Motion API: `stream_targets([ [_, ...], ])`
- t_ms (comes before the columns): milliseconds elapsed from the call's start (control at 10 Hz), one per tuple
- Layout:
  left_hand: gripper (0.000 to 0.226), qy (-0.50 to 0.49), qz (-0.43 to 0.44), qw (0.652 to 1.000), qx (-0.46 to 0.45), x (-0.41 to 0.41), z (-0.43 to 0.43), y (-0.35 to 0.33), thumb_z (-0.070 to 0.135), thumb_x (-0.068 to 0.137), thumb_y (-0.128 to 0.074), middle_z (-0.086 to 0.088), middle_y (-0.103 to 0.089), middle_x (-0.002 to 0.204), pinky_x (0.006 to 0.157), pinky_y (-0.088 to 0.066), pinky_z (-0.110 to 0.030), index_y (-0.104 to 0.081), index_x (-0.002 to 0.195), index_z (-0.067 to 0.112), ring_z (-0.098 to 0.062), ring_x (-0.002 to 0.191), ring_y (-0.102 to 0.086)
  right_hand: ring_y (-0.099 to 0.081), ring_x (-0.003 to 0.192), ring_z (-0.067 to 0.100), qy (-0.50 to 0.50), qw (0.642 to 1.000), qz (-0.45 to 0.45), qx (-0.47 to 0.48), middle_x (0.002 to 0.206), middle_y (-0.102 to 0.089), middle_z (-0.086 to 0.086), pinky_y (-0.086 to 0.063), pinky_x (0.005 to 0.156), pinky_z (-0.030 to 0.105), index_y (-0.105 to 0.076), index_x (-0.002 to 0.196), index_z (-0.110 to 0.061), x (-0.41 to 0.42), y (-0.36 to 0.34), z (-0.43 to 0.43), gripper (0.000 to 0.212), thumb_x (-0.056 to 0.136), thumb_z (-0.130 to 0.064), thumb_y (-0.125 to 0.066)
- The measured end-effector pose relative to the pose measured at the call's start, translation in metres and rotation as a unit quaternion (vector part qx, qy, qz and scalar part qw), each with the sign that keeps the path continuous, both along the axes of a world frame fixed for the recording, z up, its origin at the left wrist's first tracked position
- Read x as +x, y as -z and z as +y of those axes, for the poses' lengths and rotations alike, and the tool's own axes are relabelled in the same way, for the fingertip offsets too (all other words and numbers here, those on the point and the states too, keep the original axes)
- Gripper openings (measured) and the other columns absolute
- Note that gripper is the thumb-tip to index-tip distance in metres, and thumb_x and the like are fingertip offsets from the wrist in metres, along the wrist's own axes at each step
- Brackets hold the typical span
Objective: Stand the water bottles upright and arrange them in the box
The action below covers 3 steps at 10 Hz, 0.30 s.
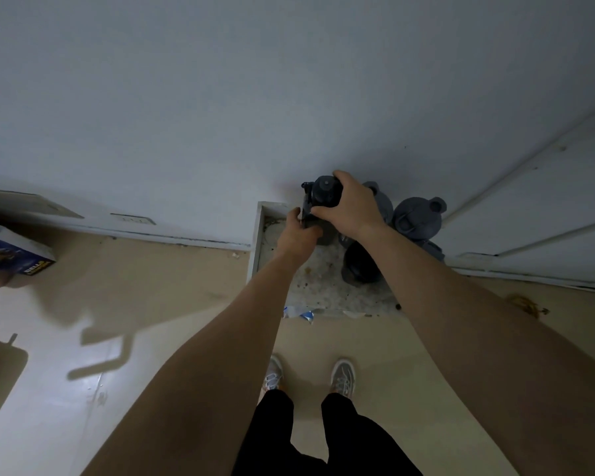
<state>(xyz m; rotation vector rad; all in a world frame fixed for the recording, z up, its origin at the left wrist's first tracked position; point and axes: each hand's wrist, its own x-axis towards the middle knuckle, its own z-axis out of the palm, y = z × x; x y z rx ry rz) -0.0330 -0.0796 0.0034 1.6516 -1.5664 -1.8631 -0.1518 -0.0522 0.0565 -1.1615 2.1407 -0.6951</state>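
The right hand curls over the round cap of a dark grey plastic bottle, gripping it from above; the left hand pinches its lower body, fingers closed around it. To the right of the hands, at least three more grey bottles stand in the shallow white box, its speckled floor grimy

One head-worn wide-angle view looks steeply down past both outstretched arms to the floor, with the wall beyond the hands.
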Motion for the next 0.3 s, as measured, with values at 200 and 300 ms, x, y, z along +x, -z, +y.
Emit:
stream_targets([
  [200,0.070,0.067,-0.075,0.987,-0.125,0.018,-0.007,-0.039,0.034,0.095,-0.058,-0.011,-0.040,0.155,0.096,-0.038,-0.031,-0.025,0.155,0.017,-0.029,0.138,-0.043,-0.042,0.137,0.031,0.018,0.999,0.032,0.002,0.151,-0.041,0.012,-0.039,0.110,0.043,-0.034,0.151,-0.012,-0.004,-0.033,0.009,0.079,0.087,-0.042,-0.069],
  [300,0.072,0.103,-0.108,0.968,-0.203,0.031,-0.017,-0.067,0.040,0.091,-0.061,-0.011,-0.041,0.155,0.108,-0.037,-0.041,-0.032,0.153,0.017,-0.030,0.139,-0.043,-0.040,0.136,0.033,0.023,0.996,0.087,0.013,0.150,-0.039,0.013,-0.041,0.108,0.048,-0.034,0.151,-0.015,-0.010,-0.058,0.022,0.078,0.087,-0.044,-0.066],
])
